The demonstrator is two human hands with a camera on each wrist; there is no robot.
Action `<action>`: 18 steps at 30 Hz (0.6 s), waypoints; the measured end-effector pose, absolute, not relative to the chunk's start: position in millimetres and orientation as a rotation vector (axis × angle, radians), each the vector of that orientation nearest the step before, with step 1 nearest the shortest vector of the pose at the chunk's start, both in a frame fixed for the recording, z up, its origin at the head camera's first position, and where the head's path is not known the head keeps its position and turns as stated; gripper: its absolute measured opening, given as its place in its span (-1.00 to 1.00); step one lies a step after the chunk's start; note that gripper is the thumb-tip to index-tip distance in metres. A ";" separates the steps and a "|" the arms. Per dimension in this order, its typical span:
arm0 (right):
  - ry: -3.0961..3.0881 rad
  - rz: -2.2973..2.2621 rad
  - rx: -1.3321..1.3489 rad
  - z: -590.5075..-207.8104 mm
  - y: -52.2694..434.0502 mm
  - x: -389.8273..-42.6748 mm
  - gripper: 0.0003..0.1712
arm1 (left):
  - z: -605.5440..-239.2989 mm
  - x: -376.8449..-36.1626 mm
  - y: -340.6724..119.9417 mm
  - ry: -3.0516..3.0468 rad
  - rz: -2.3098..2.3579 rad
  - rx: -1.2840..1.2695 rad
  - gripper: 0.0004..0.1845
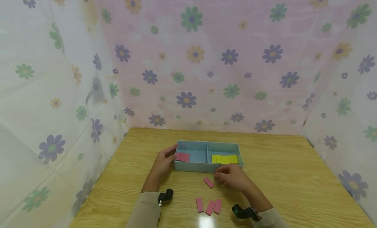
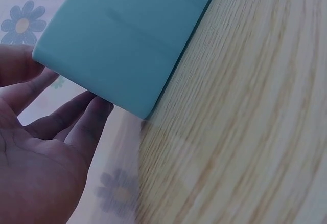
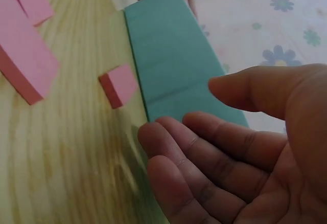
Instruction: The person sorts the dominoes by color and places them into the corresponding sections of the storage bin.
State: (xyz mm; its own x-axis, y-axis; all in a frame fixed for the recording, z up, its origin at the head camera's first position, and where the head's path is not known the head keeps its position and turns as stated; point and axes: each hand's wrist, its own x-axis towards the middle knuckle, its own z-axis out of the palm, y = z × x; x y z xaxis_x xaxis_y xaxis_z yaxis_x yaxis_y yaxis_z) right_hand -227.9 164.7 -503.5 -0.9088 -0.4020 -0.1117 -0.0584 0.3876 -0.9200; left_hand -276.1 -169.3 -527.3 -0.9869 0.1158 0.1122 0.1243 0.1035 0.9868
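Note:
A light blue two-compartment box (image 1: 194, 167) stands on the wooden table. My left hand (image 1: 162, 163) holds its left end, thumb at the rim and fingers against the outside of the end wall; the left wrist view shows those fingers on the blue wall (image 2: 127, 40). My right hand (image 1: 232, 177) is just in front of the box's right half, fingers loosely bent, palm bare in the right wrist view. Left of it lies one pink tile (image 1: 208, 182). Pink tiles (image 1: 182, 157) line the front left of the left compartment; yellow tiles (image 1: 224, 159) form a row in the right one.
Three more pink tiles, among them a left one (image 1: 199, 204), lie on the table (image 1: 279, 175) nearer the person, between the forearms. Flowered cloth (image 1: 206, 74) hangs behind the table and along both sides. A black wrist camera (image 1: 166, 196) sits at each sleeve.

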 end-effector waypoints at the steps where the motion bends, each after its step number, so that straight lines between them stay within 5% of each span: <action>1: 2.346 -1.517 -0.403 -504.9 163.3 -227.4 -0.58 | -527.8 -276.1 -169.4 -2.327 -2.091 -0.253 -0.49; 11: 2.591 -1.427 -0.263 -519.1 142.1 -224.9 -0.67 | -527.2 -274.7 -169.6 -2.348 -2.081 -0.217 -0.48; 18: 2.638 -1.403 -0.192 -522.0 131.3 -220.5 -0.49 | -525.7 -275.1 -169.0 -2.351 -2.088 -0.217 -0.48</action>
